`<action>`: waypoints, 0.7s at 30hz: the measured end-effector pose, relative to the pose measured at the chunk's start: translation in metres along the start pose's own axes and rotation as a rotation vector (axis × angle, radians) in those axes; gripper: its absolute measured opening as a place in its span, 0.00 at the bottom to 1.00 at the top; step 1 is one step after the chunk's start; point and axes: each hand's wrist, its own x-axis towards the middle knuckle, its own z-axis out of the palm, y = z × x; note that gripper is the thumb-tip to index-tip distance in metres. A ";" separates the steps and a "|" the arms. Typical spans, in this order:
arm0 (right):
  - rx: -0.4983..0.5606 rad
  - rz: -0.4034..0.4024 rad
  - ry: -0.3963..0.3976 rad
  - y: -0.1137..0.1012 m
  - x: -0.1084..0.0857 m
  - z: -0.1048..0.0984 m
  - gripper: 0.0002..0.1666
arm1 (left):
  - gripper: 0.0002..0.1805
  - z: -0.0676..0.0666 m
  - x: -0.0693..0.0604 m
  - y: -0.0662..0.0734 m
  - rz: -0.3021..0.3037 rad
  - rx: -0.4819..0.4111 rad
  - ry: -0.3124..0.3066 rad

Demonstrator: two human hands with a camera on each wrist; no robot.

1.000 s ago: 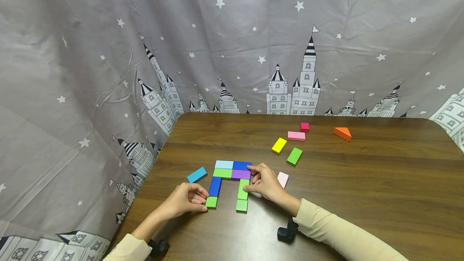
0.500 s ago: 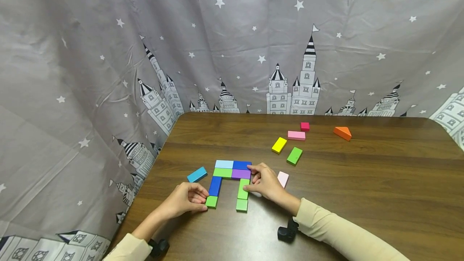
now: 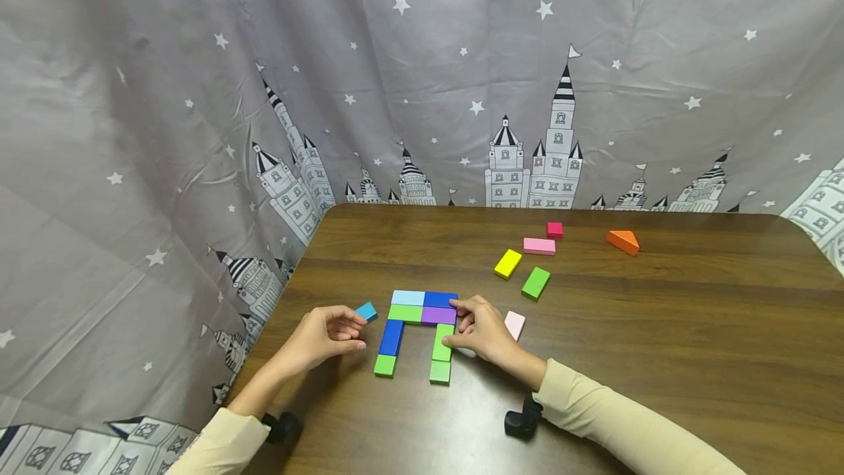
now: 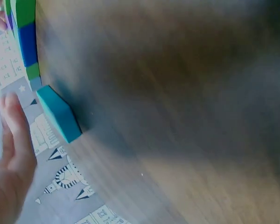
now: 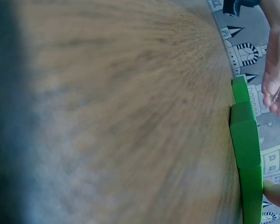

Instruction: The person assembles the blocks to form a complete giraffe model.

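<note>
Several flat blocks form an arch on the table: a light blue and a dark blue block on top, lime green and purple below. Its left leg is a dark blue block over a short green one; its right leg has two green blocks. My left hand, fingers apart from thumb, hovers beside a loose sky-blue block, partly hiding it in the head view. My right hand rests at the arch's right side, index fingertip on the top dark blue block and thumb against the upper green one.
Beyond the right hand lie a pale pink block, a green block, a yellow block, a pink block, a red block and an orange triangle. A printed curtain hangs behind the wooden table.
My left hand has left the short green block of the left leg and moved up and left to the sky-blue block. The right hand stays where it was.
</note>
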 end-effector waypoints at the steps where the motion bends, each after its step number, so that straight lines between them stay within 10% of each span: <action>1: 0.000 0.002 -0.001 0.000 0.000 0.000 0.40 | 0.20 -0.002 0.002 -0.001 0.000 0.028 0.025; 9: 0.005 0.014 0.003 0.001 0.000 0.002 0.39 | 0.26 -0.009 0.013 -0.009 -0.072 0.194 0.125; 21: -0.002 0.015 -0.001 0.002 0.000 0.001 0.39 | 0.28 -0.010 0.019 -0.015 -0.184 0.167 0.070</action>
